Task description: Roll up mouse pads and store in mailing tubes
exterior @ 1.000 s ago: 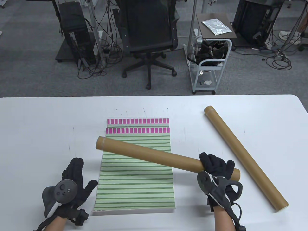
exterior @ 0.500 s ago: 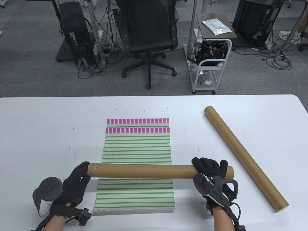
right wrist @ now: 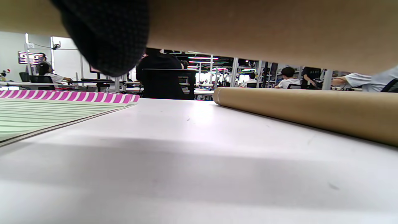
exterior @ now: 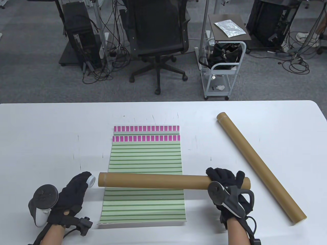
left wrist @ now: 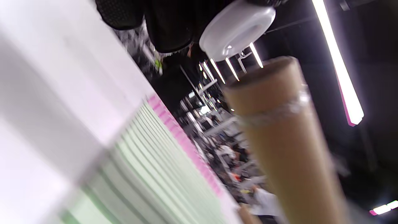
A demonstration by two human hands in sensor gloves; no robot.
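Observation:
My right hand (exterior: 227, 182) grips the right end of a brown mailing tube (exterior: 153, 181) and holds it level above the table. My left hand (exterior: 76, 185) holds a white end cap (exterior: 90, 180) just off the tube's left end; the cap (left wrist: 236, 29) and the open tube mouth (left wrist: 264, 77) show in the left wrist view. Two green striped mouse pads with pink edges lie flat and stacked, the top one (exterior: 144, 163) under the tube, the lower one (exterior: 147, 129) peeking out at the far end. The held tube (right wrist: 248, 28) fills the top of the right wrist view.
A second brown mailing tube (exterior: 260, 166) lies diagonally on the right of the white table (exterior: 38, 140), also seen in the right wrist view (right wrist: 311, 115). Beyond the table's far edge stand an office chair (exterior: 157, 33) and a small cart (exterior: 222, 63).
The right hand swung the tube level over the pad's near part. The left hand took hold of its left end, then pulled the white cap off and moved slightly left.

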